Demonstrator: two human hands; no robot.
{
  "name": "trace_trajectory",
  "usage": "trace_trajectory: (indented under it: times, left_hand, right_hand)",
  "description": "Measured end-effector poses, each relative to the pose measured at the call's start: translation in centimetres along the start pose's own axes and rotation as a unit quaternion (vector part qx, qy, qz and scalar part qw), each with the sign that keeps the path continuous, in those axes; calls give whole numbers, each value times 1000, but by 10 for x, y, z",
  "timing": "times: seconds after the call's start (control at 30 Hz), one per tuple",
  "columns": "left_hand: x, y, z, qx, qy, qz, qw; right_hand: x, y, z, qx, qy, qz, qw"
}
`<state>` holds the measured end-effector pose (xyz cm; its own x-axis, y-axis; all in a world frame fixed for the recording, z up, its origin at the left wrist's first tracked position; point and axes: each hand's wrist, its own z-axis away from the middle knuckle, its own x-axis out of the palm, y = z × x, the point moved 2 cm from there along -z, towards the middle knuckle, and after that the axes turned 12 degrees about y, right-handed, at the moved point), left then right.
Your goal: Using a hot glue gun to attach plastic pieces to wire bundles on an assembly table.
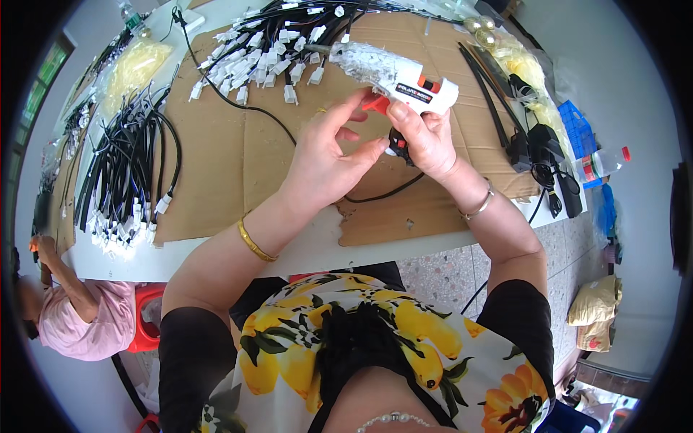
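"Where's your glue gun point(393, 74)?"

"Above the table point(310, 244), between near and far edges — your right hand point(432, 144) grips its handle; your left hand point(323, 157), half-open, is beside it — whether touching, I can't tell."

Pale lettering point(413, 92) on the black label point(426, 97) of a white glue gun point(388, 71)

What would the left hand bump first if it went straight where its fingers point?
Probably the glue gun held in the right hand. The left hand points toward its red trigger, but depth is unclear.
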<state>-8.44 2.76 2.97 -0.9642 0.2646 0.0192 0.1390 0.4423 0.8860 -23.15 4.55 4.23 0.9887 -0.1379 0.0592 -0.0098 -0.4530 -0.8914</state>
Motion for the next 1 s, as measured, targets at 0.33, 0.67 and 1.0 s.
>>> trace_trajectory:
  times: [0.33, 0.67, 1.0]
  left_hand:
    - [-16, 7, 3, 40, -8, 23, 999]
    - [-17, -10, 1, -180, -18, 200, 963]
    - [-16, -19, 0, -208, -41, 255, 943]
  right_hand:
    - [35, -13, -7, -176, 2, 136, 975]
    - [44, -2, -10, -151, 15, 247, 957]
    - [50, -4, -8, -141, -18, 272, 952]
